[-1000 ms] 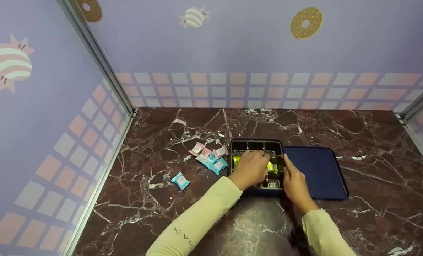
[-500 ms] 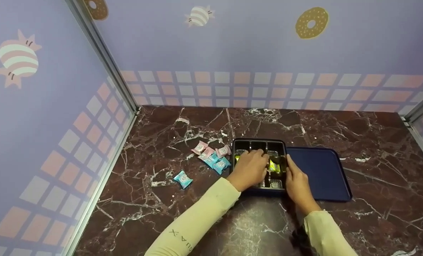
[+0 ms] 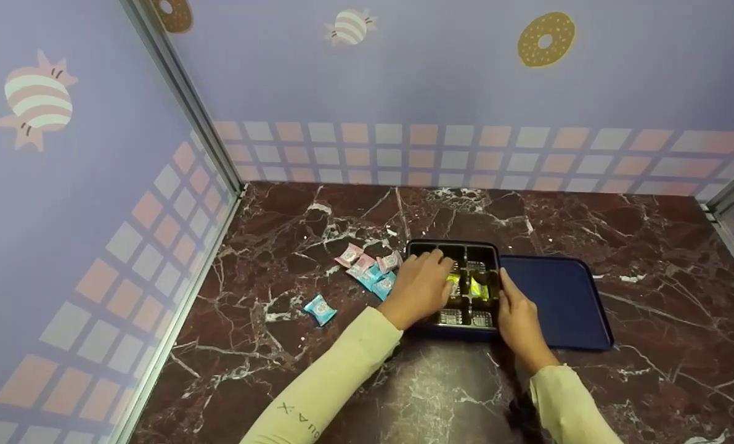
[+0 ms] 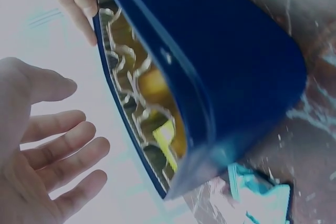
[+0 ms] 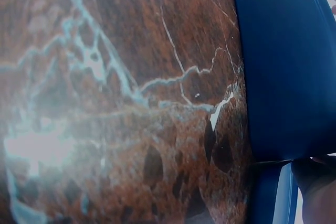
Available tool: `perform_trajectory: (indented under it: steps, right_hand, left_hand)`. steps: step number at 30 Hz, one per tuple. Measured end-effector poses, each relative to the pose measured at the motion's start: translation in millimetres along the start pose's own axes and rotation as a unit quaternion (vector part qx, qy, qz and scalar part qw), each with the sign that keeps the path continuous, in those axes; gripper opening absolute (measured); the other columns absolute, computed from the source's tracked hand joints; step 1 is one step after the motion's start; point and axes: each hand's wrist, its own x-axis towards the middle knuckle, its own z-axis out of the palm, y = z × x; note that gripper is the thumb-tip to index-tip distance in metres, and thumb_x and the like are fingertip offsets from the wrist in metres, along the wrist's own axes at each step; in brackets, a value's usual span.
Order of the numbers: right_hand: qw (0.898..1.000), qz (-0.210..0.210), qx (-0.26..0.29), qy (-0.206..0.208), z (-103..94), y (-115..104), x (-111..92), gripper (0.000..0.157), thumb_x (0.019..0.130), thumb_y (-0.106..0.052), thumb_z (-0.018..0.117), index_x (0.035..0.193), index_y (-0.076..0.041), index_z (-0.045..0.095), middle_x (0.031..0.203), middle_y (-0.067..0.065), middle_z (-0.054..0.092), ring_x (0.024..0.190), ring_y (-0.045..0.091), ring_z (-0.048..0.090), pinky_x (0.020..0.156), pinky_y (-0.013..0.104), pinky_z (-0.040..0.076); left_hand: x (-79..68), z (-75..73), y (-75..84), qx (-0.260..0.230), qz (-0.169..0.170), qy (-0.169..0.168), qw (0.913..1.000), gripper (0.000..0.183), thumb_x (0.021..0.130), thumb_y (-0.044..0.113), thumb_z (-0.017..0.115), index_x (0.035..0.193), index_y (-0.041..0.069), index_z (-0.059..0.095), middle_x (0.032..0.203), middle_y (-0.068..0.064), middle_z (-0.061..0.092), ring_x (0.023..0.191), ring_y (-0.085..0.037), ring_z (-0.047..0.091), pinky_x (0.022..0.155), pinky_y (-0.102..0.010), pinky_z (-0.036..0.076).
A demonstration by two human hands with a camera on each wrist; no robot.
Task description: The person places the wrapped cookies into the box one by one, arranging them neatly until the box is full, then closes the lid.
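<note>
A dark blue box (image 3: 453, 333) with a black divided insert stands on the marbled table. Yellow-green wrapped candies (image 3: 479, 288) lie in its middle row, one in the centre and one on the right. My left hand (image 3: 417, 288) is over the box's left column, hiding what lies below. In the left wrist view its fingers (image 4: 73, 156) are apart and loosely bent, with nothing between them. My right hand (image 3: 521, 317) rests along the box's right side, its fingers fairly straight against the wall. The box's blue outer wall (image 5: 289, 66) fills the right wrist view's right side.
A flat dark blue lid (image 3: 558, 302) lies right of the box. To the left is a cluster of pink and light blue wrapped candies (image 3: 364, 266), partly behind my left hand. One light blue candy (image 3: 320, 310) lies apart, nearer me. Printed walls (image 3: 440, 154) enclose the table.
My left hand has moved left from the middle of the insert to its left column, uncovering the centre yellow-green candy. The right hand stays against the box. The head view has shifted slightly.
</note>
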Motion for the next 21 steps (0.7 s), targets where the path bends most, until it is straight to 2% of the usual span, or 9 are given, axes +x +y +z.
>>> perform_trajectory:
  steps: [8, 16, 21]
  right_hand:
    - [1.000, -0.001, 0.004, 0.001, 0.3, 1.3, 1.6, 0.050, 0.101, -0.005, 0.042, 0.150, -0.008, 0.034, 0.145, 0.023, 0.043, 0.133, 0.039, 0.044, 0.108, 0.052, 0.038]
    - [1.000, 0.002, 0.009, 0.003, 0.9, 1.7, 0.6, 0.050, 0.100, -0.005, 0.042, 0.149, -0.007, 0.034, 0.146, 0.023, 0.043, 0.133, 0.038, 0.045, 0.109, 0.052, 0.038]
    - [1.000, 0.002, 0.012, 0.005, -0.2, 1.4, 1.7, 0.050, 0.100, -0.004, 0.043, 0.149, -0.007, 0.035, 0.146, 0.022, 0.042, 0.134, 0.038, 0.044, 0.109, 0.052, 0.037]
  left_hand:
    - [-4.7, -1.4, -12.3, -0.004, -0.003, 0.015, 0.9999, 0.019, 0.085, 0.028, 0.061, 0.097, 0.014, 0.066, 0.093, -0.001, 0.064, 0.081, -0.021, 0.064, 0.067, -0.036, 0.048]
    - [-9.2, -1.1, -24.2, -0.011, -0.013, 0.002, 0.9999, 0.021, 0.087, 0.029, 0.064, 0.099, 0.012, 0.066, 0.092, -0.003, 0.062, 0.080, -0.022, 0.064, 0.070, -0.038, 0.050]
    - [-11.4, 0.8, -30.7, -0.014, -0.013, 0.020, 0.9996, 0.020, 0.087, 0.029, 0.064, 0.096, 0.011, 0.065, 0.088, -0.003, 0.062, 0.076, -0.023, 0.063, 0.069, -0.037, 0.051]
